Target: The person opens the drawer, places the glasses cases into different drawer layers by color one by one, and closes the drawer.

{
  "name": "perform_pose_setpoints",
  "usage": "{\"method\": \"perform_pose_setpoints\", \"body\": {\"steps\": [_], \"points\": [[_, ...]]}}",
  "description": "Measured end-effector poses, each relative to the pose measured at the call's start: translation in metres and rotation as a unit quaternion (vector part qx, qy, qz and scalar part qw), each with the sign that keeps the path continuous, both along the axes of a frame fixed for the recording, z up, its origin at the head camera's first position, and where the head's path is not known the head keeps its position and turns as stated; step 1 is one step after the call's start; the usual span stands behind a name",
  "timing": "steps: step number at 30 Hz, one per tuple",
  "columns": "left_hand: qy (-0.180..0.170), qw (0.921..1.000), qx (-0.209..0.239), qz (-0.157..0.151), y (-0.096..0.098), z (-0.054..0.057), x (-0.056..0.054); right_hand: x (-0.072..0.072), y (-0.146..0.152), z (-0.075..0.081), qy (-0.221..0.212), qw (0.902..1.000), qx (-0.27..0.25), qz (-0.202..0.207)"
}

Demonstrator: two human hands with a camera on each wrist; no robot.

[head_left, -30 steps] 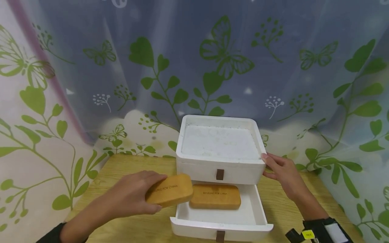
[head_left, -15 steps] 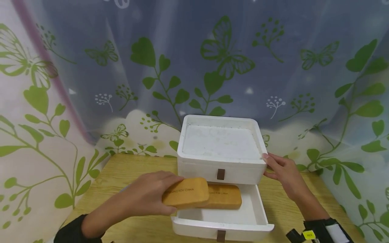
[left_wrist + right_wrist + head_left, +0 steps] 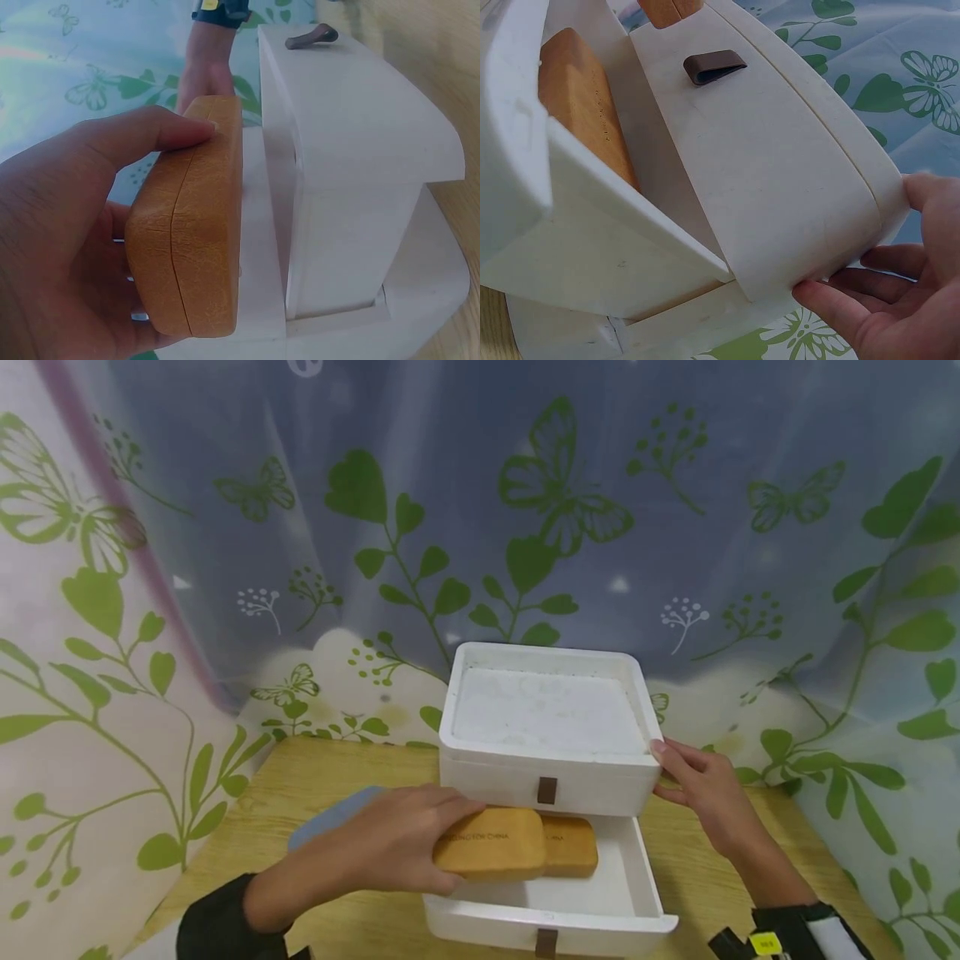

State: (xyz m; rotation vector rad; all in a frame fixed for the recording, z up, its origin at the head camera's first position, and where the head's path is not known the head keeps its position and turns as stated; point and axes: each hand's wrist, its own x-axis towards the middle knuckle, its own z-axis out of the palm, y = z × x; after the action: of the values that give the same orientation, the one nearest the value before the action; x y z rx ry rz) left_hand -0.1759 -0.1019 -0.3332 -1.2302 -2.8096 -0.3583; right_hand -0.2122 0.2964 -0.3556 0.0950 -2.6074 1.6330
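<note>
My left hand [image 3: 390,839] grips a tan glasses case [image 3: 491,847] with printed lettering, thumb on one side and fingers on the other. The held case is above the left part of the pulled-out lower drawer [image 3: 570,923] of a white two-drawer storage box [image 3: 487,781]. A second tan glasses case [image 3: 576,846] lies in that drawer, partly hidden behind the held one. My right hand [image 3: 705,793] holds the box's right front corner, the thumb at the top rim. In the right wrist view its fingers [image 3: 832,304] press against the box's side.
The upper drawer with its brown pull tab [image 3: 547,790] is closed. A blue object [image 3: 333,817], mostly hidden behind my left forearm, lies on the wooden table [image 3: 337,764]. A patterned curtain [image 3: 450,527] hangs behind the box.
My left hand has moved right with the glasses case, from the drawer's left side to over the drawer, covering more of the second case. More of the blue object shows. My right hand stays put.
</note>
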Motion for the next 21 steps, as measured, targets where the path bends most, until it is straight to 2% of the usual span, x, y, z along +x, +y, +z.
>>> {"method": "perform_pose_setpoints", "body": {"steps": [6,14,21], "points": [[0.020,0.9996,-0.013,-0.015,0.011,-0.002,-0.003,0.000,-0.001,0.000,-0.003,1.0000,0.003,-0.003],[0.007,0.9994,-0.027,-0.022,0.023,-0.002,-0.003,-0.001,0.000,-0.001,-0.001,1.0000,-0.001,-0.002],[0.023,0.9981,-0.034,-0.046,0.035,-0.003,-0.004,0.000,-0.001,-0.001,-0.002,1.0000,0.004,-0.003]]}}
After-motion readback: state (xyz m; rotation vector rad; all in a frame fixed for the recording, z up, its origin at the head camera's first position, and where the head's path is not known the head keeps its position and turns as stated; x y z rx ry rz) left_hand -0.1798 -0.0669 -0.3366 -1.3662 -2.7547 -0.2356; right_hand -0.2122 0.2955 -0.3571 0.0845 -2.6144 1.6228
